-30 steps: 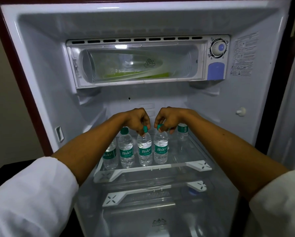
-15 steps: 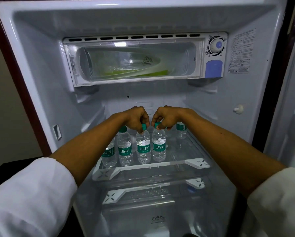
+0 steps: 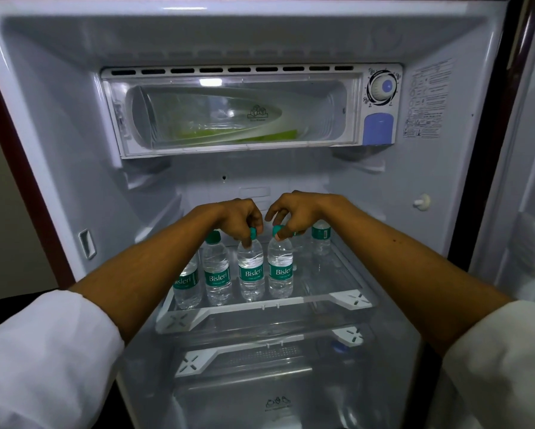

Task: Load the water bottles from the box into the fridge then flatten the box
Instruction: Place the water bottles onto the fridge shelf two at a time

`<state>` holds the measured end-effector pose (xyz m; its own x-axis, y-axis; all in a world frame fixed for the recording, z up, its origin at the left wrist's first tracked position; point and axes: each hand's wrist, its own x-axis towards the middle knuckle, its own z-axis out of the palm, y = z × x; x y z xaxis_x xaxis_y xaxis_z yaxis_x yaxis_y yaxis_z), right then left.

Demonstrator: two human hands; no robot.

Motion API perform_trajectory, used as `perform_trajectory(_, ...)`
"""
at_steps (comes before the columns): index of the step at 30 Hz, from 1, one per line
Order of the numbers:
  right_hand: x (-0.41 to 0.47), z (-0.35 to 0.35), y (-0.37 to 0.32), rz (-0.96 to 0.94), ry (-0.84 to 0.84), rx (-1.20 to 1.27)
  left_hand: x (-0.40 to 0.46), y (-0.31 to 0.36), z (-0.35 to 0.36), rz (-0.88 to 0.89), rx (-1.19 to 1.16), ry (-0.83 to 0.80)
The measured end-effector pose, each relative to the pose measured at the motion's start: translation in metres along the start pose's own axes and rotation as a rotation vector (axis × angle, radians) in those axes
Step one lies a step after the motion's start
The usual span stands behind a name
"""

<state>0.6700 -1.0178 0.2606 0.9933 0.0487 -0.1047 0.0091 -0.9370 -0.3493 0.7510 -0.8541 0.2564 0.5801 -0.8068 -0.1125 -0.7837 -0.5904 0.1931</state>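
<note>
Two hand grips (image 3: 244, 219) (image 3: 291, 212) pinching bottle caps (image 3: 252, 233)

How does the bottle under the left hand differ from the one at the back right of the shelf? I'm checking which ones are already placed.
The bottle under the left hand stands in the front row; the back-right bottle stands behind, apart. The left hand pinches the first one's cap; no hand holds the second, though the right hand hides its cap. The first one's label reads plainly; the second's doesn't. Both stand upright on the glass shelf.
</note>
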Motion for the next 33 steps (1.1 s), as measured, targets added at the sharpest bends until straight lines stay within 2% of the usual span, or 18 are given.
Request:
perform_trajectory(2,-0.003,-0.012,0.006,0.041,0.018,0.116,0.003,0.000,-0.004,-0.014,-0.026,-0.025)
perform_trajectory(4,-0.002,-0.024,0.019,0.087,0.111,0.209,0.007,-0.001,-0.010,-0.020,-0.089,0.008)
perform_trajectory(7,0.005,-0.034,0.049,0.217,0.379,0.062,0.019,0.000,-0.020,-0.021,-0.248,0.130)
perform_trajectory(9,0.011,-0.032,0.068,0.340,0.451,-0.044,0.034,0.002,-0.026,-0.031,-0.339,0.220)
perform_trajectory(12,0.027,-0.019,0.095,0.452,0.389,-0.117,0.068,0.005,-0.025,-0.052,-0.351,0.296)
perform_trajectory(15,0.047,-0.006,0.115,0.456,0.362,-0.124,0.111,0.010,-0.019,-0.032,-0.148,0.297)
perform_trajectory(22,0.071,0.004,0.132,0.438,0.539,-0.156,0.202,0.028,-0.002,0.000,0.088,0.087)
perform_trajectory(26,0.069,0.001,0.133,0.420,0.537,-0.135,0.222,0.025,0.012,0.014,0.203,0.030)
perform_trajectory(29,0.063,-0.006,0.127,0.409,0.479,-0.102,0.211,0.025,0.008,0.059,0.195,0.077)
perform_trajectory(33,0.052,-0.015,0.112,0.438,0.429,-0.036,0.179,0.033,-0.003,0.025,0.013,0.102)
